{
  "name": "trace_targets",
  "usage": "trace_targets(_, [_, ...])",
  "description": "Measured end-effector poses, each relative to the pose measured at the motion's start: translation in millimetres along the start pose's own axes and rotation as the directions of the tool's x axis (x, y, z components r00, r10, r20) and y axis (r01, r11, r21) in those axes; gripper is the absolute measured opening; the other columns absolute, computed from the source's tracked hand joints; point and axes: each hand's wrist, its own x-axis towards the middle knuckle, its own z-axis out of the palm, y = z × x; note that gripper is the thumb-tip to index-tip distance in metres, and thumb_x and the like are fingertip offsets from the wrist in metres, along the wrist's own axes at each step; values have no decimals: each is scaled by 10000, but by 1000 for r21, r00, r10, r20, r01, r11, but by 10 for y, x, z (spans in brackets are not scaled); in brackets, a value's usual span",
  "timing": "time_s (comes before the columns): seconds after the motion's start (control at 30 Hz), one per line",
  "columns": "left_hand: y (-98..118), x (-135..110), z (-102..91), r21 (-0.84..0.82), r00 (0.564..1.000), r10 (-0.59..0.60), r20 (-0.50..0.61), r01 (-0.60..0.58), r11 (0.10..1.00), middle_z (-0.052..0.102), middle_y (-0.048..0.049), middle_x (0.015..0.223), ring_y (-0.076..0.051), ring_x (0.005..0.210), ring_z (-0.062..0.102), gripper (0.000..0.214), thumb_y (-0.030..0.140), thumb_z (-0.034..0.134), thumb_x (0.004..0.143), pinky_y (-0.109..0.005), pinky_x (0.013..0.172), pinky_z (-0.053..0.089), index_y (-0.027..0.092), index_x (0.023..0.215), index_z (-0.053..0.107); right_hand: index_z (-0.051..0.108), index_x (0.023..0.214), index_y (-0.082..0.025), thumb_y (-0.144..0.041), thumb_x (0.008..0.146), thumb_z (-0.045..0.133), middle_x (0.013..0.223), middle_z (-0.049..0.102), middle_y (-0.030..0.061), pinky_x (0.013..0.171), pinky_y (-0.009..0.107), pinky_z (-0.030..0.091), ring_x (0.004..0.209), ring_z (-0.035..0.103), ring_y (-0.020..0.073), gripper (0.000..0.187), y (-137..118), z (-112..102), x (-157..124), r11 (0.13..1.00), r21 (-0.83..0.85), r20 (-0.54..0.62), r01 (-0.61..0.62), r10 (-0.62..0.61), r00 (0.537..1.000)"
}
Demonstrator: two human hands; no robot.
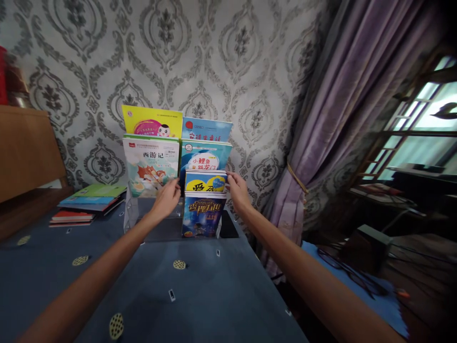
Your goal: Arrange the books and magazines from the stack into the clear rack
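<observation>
A clear tiered stand [131, 209] holds several upright children's books. My left hand [167, 196] is closed, its fingers curled at the lower right edge of the white picture book [152, 162]; what they grip, if anything, is hidden. With fingertips pinched, my right hand [238, 190] holds the right edge of a yellow-and-blue book [200, 182]. In front of that one stands a dark blue book [203, 214] with gold lettering. Behind are a teal book [205, 155], a light blue book [207, 128] and a yellow book [152, 119].
Flat books lie in a green-topped stack [94, 193] and a red-topped stack [71, 217] on the left. A dark flat object [228, 226] lies right of the stand. A purple curtain [321, 119] hangs beside the blue-covered table [200, 290]; glasses [352, 271] rest on blue cloth.
</observation>
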Motion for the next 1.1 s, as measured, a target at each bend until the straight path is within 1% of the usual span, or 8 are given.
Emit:
trace_targets(0.2, [5, 32, 23, -48, 998, -46, 33, 47, 998, 669, -105, 1020, -224, 881, 630, 415, 178, 450, 871, -398, 844, 555, 139, 1263, 581, 655, 835, -216, -521, 797, 530, 885, 719, 35, 792, 347, 521, 920, 649, 226, 332, 19, -17, 41, 999, -33, 16, -8, 9, 1000])
trace_targets(0.33, [2, 25, 46, -26, 1000, -17, 5, 17, 1000, 673, -96, 996, -236, 917, 632, 377, 171, 465, 865, -412, 880, 541, 165, 1216, 602, 613, 724, -217, -604, 811, 541, 731, 682, 18, 705, 325, 516, 785, 636, 215, 403, 76, -26, 58, 998, -20, 51, -64, 65, 997])
trace_targets(0.43, [-8, 18, 63, 4, 1000, 5, -7, -5, 1000, 678, -94, 1001, -247, 967, 628, 394, 166, 484, 855, -430, 927, 522, 167, 1234, 592, 609, 723, -220, -661, 804, 549, 662, 653, -1, 658, 311, 510, 722, 617, 203, 453, 132, -16, 60, 995, 11, 38, -94, 94, 995])
trace_targets(0.57, [-17, 21, 66, 39, 1000, -6, -1, 6, 999, 682, -102, 1022, -247, 978, 628, 408, 157, 484, 856, -438, 944, 515, 142, 1252, 581, 602, 741, -232, -664, 804, 544, 655, 630, -25, 640, 294, 497, 691, 591, 185, 441, 180, 14, 57, 995, 38, -4, -93, 94, 996])
trace_targets(0.67, [-6, 18, 58, 19, 1000, -21, 11, 21, 1000, 684, -99, 1034, -238, 968, 639, 413, 150, 468, 866, -425, 926, 531, 147, 1266, 573, 581, 728, -237, -654, 815, 522, 660, 613, -27, 633, 291, 485, 687, 575, 182, 430, 192, 45, 53, 996, 46, -16, -72, 73, 997])
trace_targets(0.77, [27, -7, 62, 19, 999, -42, 9, 41, 999, 698, -100, 1040, -237, 979, 654, 410, 135, 453, 874, -416, 931, 533, 157, 1265, 574, 557, 702, -235, -643, 830, 499, 639, 587, -24, 622, 292, 473, 677, 560, 184, 432, 205, 76, 42, 999, 6, -40, -45, 45, 998])
trace_targets(0.93, [106, -70, 118, 101, 996, -83, 35, 79, 992, 721, -137, 1094, -265, 1037, 668, 372, 115, 470, 857, -421, 969, 515, 130, 1202, 608, 522, 650, -234, -612, 850, 456, 606, 563, -18, 604, 290, 461, 680, 551, 192, 433, 235, 104, 14, 997, -68, -92, -26, 20, 996])
trace_targets(1.1, [134, -107, 185, 70, 992, -104, 73, 99, 993, 707, -151, 1155, -274, 1087, 654, 389, 102, 462, 844, -446, 1006, 496, 129, 1203, 612, 509, 621, -230, -588, 846, 463, 599, 577, -1, 600, 294, 456, 705, 568, 213, 425, 236, 87, -5, 995, -91, -99, -29, 20, 995])
